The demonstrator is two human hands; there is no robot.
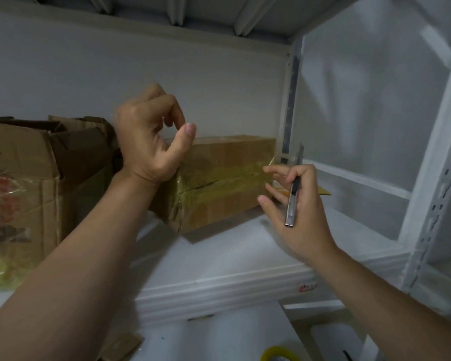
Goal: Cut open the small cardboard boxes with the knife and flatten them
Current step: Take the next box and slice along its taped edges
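Head view | taped box point(227, 178) 1, open box point(24, 173) 1 (crumpled) | knife point(292, 204) 1, right fingers point(309, 178) pinching | left fingers point(167, 102) curled, empty

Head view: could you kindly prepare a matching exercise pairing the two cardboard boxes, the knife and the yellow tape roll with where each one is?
Things:
1. small box
2. large box
3. knife
4. tape roll

Places:
a. at the picture's bottom edge, below the shelf
b. in the right hand
c. left on the shelf, flaps open
d. middle of the shelf, wrapped in tape

Pairs: 1-d, 2-c, 3-b, 4-a.
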